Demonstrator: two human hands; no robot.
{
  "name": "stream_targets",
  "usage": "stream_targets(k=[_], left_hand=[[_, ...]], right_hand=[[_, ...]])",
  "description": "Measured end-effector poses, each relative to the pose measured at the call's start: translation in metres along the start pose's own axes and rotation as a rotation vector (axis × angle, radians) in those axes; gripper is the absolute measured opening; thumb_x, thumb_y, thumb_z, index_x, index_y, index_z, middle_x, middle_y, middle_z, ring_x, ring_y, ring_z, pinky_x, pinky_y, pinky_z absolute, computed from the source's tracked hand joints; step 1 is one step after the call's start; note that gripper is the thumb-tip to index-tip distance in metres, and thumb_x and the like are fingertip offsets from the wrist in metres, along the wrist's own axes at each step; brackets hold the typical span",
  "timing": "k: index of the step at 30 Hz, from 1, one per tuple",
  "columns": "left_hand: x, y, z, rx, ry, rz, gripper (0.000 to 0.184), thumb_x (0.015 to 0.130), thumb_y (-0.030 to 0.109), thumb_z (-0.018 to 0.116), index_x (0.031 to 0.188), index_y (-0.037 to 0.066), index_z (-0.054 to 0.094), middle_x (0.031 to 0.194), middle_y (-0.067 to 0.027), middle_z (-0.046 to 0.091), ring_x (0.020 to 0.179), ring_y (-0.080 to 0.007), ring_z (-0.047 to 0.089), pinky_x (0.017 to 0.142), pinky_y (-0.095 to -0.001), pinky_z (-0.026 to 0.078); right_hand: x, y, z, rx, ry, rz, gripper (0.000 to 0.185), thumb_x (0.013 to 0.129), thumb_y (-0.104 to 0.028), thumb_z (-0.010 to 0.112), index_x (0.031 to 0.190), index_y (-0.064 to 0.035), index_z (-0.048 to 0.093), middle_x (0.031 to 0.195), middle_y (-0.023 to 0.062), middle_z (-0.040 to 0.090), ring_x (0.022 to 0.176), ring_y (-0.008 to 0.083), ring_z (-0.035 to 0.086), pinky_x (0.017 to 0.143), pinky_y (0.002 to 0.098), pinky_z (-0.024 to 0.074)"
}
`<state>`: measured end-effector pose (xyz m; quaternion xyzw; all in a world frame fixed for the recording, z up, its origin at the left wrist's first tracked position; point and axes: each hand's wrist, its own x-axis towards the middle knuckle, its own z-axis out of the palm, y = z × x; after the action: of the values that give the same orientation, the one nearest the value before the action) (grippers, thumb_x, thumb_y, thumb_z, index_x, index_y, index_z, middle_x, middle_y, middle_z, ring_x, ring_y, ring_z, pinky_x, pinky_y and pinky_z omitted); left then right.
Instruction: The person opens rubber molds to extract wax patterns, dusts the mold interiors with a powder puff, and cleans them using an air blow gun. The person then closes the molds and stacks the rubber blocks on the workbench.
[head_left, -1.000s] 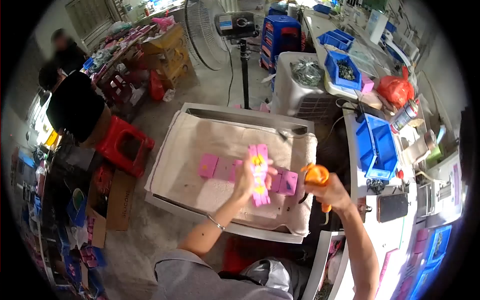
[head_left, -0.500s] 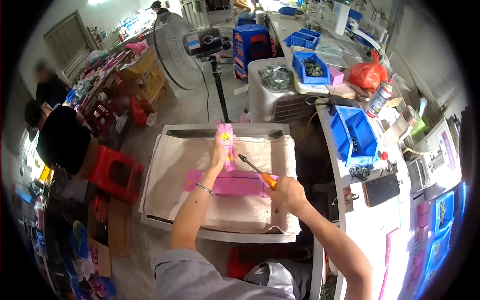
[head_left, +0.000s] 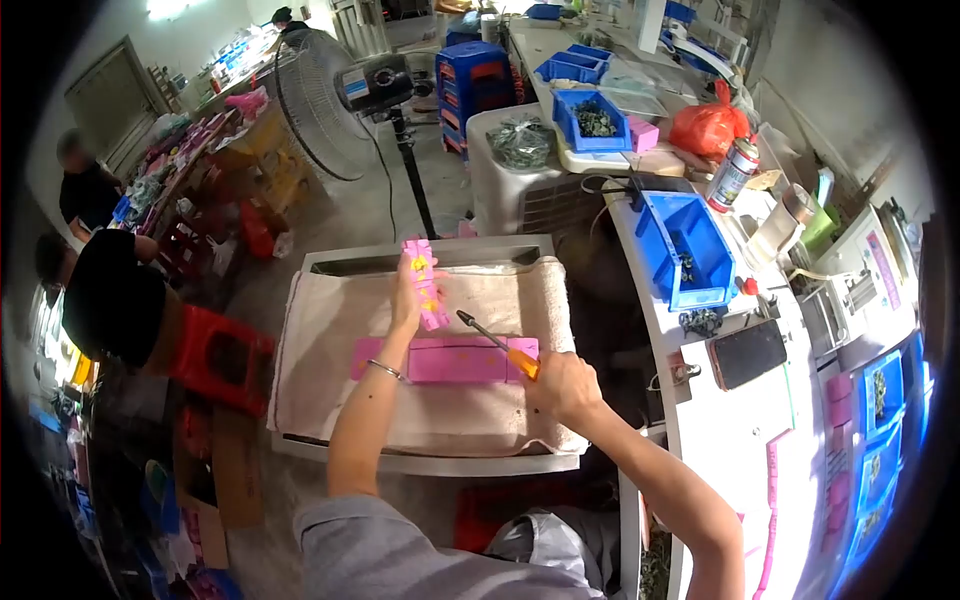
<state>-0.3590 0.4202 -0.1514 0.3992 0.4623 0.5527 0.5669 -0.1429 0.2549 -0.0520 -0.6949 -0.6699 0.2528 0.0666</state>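
Note:
My left hand [head_left: 407, 298] is closed around a narrow pink block [head_left: 427, 288] with yellow marks on its face, held up above the towel. In my right hand [head_left: 566, 388] is an orange-handled tool [head_left: 522, 363] with a thin metal shaft and a dark tapered tip. The tip points toward the block and stands a little to its right, apart from it. Below both hands, a row of pink blocks [head_left: 440, 362] lies on the cream towel [head_left: 330, 400]. Part of that row is hidden behind my left wrist and the tool.
A framed work surface [head_left: 420, 462] carries the towel. To the right, a white table holds a blue bin [head_left: 690, 250], a phone [head_left: 750, 355] and a spray can [head_left: 734, 172]. A fan [head_left: 330, 100] stands ahead. People sit at left near a red stool [head_left: 215, 350].
The view has shifted slightly, so the whole scene sits farther left and higher. The pink block leans a little more. Both hands keep their hold, and the tool tip remains near the block.

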Motion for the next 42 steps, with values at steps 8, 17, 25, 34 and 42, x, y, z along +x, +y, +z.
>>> stream_targets(k=[8, 17, 25, 34, 42], left_hand=[[0.004, -0.005, 0.003, 0.024, 0.041, 0.04, 0.068, 0.086, 0.059, 0.041, 0.102, -0.006, 0.055, 0.079, -0.0195, 0.064, 0.049, -0.0203, 0.058, 0.047, -0.03, 0.048], [-0.032, 0.043, 0.025, -0.128, 0.326, 0.203, 0.062, 0.089, 0.053, 0.04, 0.096, -0.006, 0.057, 0.073, -0.0181, 0.064, 0.046, -0.0199, 0.056, 0.044, -0.0298, 0.047], [-0.129, 0.122, 0.065, -0.139, 0.14, 0.155, 0.065, 0.09, 0.054, 0.032, 0.102, -0.006, 0.053, 0.067, -0.0136, 0.058, 0.046, -0.0213, 0.051, 0.043, -0.0293, 0.041], [-0.185, 0.113, 0.098, -0.263, -0.206, 0.116, 0.066, 0.091, 0.055, 0.026, 0.1, -0.004, 0.055, 0.066, -0.0138, 0.056, 0.046, -0.0214, 0.05, 0.041, -0.0288, 0.041], [-0.234, 0.098, 0.12, -0.181, -0.526, -0.113, 0.076, 0.09, 0.061, 0.02, 0.105, -0.006, 0.054, 0.066, -0.0176, 0.056, 0.047, -0.0225, 0.051, 0.044, -0.03, 0.042]], right_hand=[[-0.005, 0.007, 0.002, -0.056, -0.015, -0.02, 0.022, 0.079, -0.021, 0.056, 0.081, -0.0009, 0.066, 0.078, 0.0192, 0.065, 0.076, 0.0322, 0.065, 0.07, 0.0389, 0.0519], [-0.007, 0.039, 0.05, -0.013, 0.263, -0.304, 0.023, 0.066, -0.019, 0.065, 0.086, -0.008, 0.062, 0.075, 0.0148, 0.062, 0.074, 0.033, 0.061, 0.066, 0.0422, 0.05], [-0.04, 0.042, 0.11, -0.363, 0.343, -0.471, 0.035, 0.072, -0.013, 0.055, 0.104, -0.0025, 0.053, 0.101, 0.014, 0.051, 0.1, 0.0293, 0.049, 0.094, 0.0414, 0.0358], [-0.06, 0.044, 0.061, 0.428, 0.101, -0.543, 0.045, 0.072, -0.012, 0.064, 0.115, -0.0035, 0.051, 0.101, 0.018, 0.059, 0.097, 0.0347, 0.056, 0.082, 0.0385, 0.0458], [-0.066, 0.079, 0.085, 0.228, 0.28, -0.34, 0.036, 0.071, -0.012, 0.062, 0.106, -0.0039, 0.057, 0.109, 0.0135, 0.056, 0.105, 0.0318, 0.051, 0.089, 0.0382, 0.0428]])
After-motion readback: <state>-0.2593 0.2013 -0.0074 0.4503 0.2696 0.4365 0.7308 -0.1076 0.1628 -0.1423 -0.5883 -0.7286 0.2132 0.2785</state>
